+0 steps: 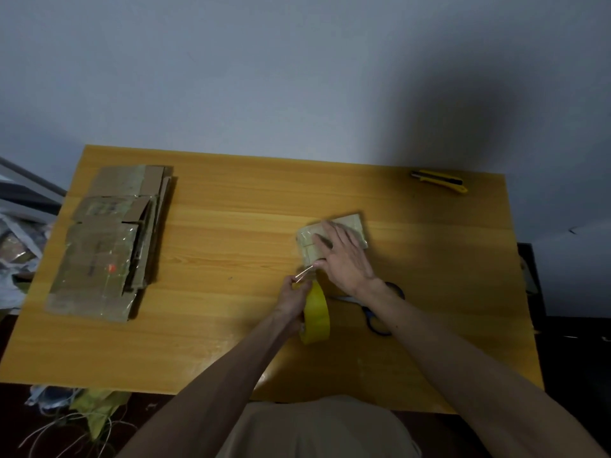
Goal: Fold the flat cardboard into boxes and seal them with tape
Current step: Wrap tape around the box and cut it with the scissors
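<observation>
Sealing stage of one box, viewed from above. A small folded cardboard box (355, 223) lies on the tabletop (231, 223), right of centre and roughly midway between its near and far edges. Its glossy surface suggests tape is already on it, though how many seams are closed cannot be told.

A thin strip of tape (305, 271) runs from the near left corner of the box down to the yellow tape roll (316, 317), so the current seam appears to be in progress and the strip uncut. At the left side of the tabletop lies a stack of flat cardboard (109, 239), several sheets deep and not yet folded. By this evidence, most of the task lies ahead.

The right hand (344, 256) lies palm down on top of the box, fingers extended toward the far left, pressing it to the tabletop and grasping nothing. The left hand (292, 297), just near and left of the box, grips the tape roll, which is held on edge, and draws it toward the near side. Both forearms reach in from the near edge.

Blue-handled scissors (377, 322) lie partly under the right forearm, near the roll. A yellow utility knife (439, 181) lies well apart at the far right corner. Either could serve to cut the strip.
</observation>
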